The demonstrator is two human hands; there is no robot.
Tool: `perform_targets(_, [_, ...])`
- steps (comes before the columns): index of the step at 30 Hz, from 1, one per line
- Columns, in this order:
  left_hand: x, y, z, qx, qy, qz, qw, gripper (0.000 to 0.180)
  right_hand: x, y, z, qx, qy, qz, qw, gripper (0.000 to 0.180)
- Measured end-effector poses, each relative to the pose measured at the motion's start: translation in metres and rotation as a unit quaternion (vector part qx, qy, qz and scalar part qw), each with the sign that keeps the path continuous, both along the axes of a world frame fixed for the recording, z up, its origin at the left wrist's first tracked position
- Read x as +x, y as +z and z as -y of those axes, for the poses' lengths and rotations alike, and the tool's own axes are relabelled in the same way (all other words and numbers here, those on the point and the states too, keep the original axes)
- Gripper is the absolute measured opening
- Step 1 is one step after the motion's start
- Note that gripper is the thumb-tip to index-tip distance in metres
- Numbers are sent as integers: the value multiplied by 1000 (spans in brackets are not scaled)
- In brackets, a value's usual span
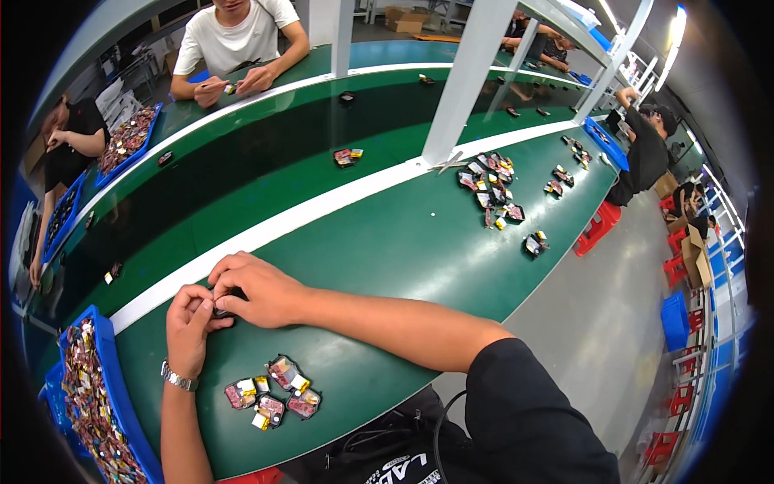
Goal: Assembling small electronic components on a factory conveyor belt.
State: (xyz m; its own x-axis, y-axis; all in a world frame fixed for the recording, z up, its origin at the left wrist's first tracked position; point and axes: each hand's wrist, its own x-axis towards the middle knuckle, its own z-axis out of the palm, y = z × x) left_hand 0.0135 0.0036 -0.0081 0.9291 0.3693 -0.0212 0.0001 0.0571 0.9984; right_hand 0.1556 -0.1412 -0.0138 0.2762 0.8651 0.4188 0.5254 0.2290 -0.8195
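My left hand (190,324), with a metal watch on its wrist, and my right hand (260,292) meet over the green bench by the white rail. The fingers of both are closed around a small black casing (222,313), which they mostly hide. Nearer to me on the bench lies a cluster of several open black casings (284,371) with reddish circuit boards and small white-and-yellow battery packs. At my far left, next to my left forearm, stands a blue bin (113,367) filled with many small battery-and-wire parts.
Beyond the white rail (266,231) runs a dark green conveyor belt (266,173) carrying scattered casings. A larger pile of casings (490,187) lies to the right, by a grey post (468,89). A co-worker in a white shirt (234,40) sits opposite; others sit along the line.
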Motion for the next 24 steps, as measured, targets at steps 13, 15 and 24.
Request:
perform_targets(13, [1, -5, 1, 7, -24, 30, 999, 17, -5, 7, 7, 23, -81, 123, 989, 14])
perform_targets(15, [6, -5, 2, -14, -43, 49, 998, 21, -2, 9, 11, 24, -103, 140, 984, 12])
perform_targets(24, [-2, 3, -1, -50, -37, 68, 996, 33, -15, 11, -3, 72, -139, 160, 975, 10])
